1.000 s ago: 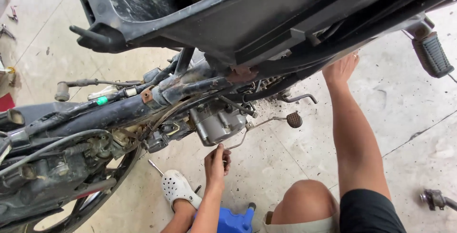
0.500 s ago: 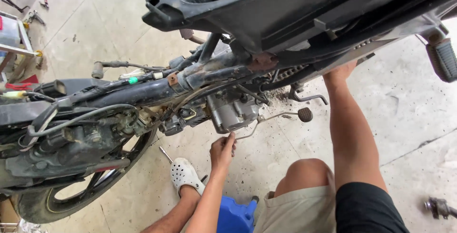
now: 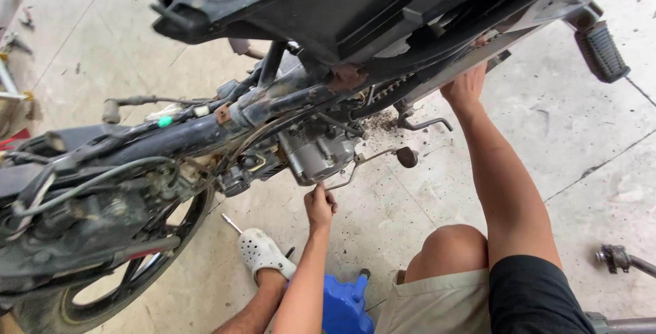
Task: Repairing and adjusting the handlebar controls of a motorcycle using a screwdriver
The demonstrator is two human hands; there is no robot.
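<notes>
A person's left hand (image 3: 320,205) reaches up under a stripped motorcycle's engine (image 3: 316,151), fingers bunched together at the casing's lower edge just beside a bent metal lever (image 3: 372,160). The right hand (image 3: 467,88) presses against the frame (image 3: 424,67) above, its fingers hidden behind it. A white clog (image 3: 263,252) and blue stool (image 3: 344,304) sit below; what the left fingertips pinch cannot be made out.

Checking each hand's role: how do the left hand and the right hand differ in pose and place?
The left hand is bunched, fingertips pinched at the underside of the grey engine; the right hand is spread flat against the black frame rail. The left hand sits low and near; the right hand reaches higher and farther. Both are bare and touch the motorcycle.
</notes>
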